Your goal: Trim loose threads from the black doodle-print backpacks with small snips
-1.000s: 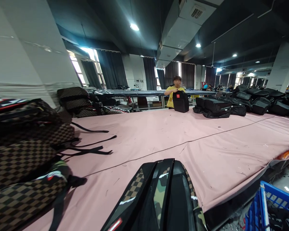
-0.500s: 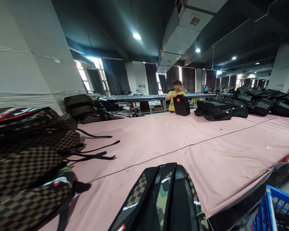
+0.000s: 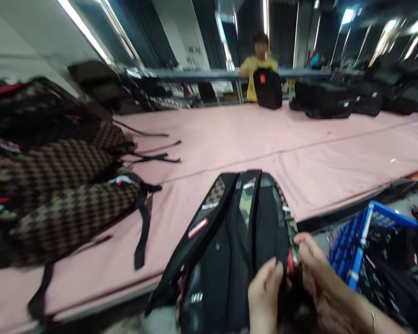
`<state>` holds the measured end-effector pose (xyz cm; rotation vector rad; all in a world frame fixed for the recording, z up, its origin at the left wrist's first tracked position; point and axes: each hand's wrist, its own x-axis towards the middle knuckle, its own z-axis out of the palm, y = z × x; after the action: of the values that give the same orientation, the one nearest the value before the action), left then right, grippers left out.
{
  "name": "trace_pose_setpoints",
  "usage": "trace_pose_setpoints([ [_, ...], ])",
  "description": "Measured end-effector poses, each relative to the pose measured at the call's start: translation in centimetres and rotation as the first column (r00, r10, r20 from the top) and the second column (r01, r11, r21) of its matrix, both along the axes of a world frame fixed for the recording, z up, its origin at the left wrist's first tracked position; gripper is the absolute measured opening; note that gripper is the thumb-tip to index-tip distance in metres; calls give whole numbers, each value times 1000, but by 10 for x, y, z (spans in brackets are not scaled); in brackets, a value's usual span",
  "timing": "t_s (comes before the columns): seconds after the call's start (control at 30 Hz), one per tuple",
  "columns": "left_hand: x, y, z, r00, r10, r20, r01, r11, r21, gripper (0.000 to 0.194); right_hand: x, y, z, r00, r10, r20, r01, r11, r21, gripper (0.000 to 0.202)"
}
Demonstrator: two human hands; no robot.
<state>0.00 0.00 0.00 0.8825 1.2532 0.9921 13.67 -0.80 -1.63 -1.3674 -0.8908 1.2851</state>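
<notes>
A black backpack (image 3: 226, 250) with brown checkered and camouflage parts lies in front of me, its back panel and shoulder straps facing up. My left hand (image 3: 266, 290) is closed on its right side, thumb and fingers pinched at the edge. Just to the right, my right hand (image 3: 311, 255) pinches the camouflage side of the same backpack. A bit of red shows between the two hands. The picture is blurred there, so the exact part gripped is hard to make out.
Checkered backpacks (image 3: 76, 199) are heaped on the left, with loose straps on the pink-covered table (image 3: 209, 139). A blue crate (image 3: 357, 260) with dark items stands at right. Across the table, a person (image 3: 259, 65) holds a black bag (image 3: 268, 88) beside more black bags (image 3: 323, 99).
My view has tipped downward, and more of the backpack's lower end shows. Both my hands have come into view, gripping the backpack's right side.
</notes>
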Motion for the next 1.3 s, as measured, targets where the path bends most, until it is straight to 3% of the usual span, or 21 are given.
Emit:
trace_pose_setpoints([
  [0.13, 1, 3, 1, 985, 87, 152, -67, 989, -128, 38, 17, -1, 18, 974, 82, 210, -106, 989, 105, 24],
  [0.23, 0, 3, 5, 970, 132, 202, -100, 982, -161, 38, 23, 0, 19, 944, 106, 313, -170, 968, 186, 23],
  [0.43, -2, 0, 3, 974, 134, 181, -109, 984, -140, 45, 21, 4, 7, 872, 117, 475, -280, 916, 288, 22],
  [0.63, -3, -5, 2, 985, 107, 133, -88, 986, -139, 46, 21, 13, 14, 816, 186, 548, -394, 873, 289, 19],
  [0.77, -3, -7, 1, 986, 94, 140, -75, 987, -139, 46, 23, 13, 18, 822, 209, 530, -407, 866, 290, 17],
  [0.93, -2, -6, 0, 987, 94, 132, -78, 989, -126, 45, 22, 6, 14, 870, 146, 470, -298, 916, 268, 17],
  [1.1, -6, -4, 0, 995, -25, 96, 32, 997, -70, 40, 25, 1, 13, 850, 173, 498, -358, 882, 305, 14],
  [1.23, -38, 4, 4, 977, -145, -159, 176, 964, 201, 27, 31, -3, 4, 970, 112, 215, -169, 948, 270, 13],
  [1.3, -66, 10, 5, 954, -30, -298, 132, 936, 327, 28, 34, -5, -5, 998, 54, -18, -51, 986, 159, 18],
])
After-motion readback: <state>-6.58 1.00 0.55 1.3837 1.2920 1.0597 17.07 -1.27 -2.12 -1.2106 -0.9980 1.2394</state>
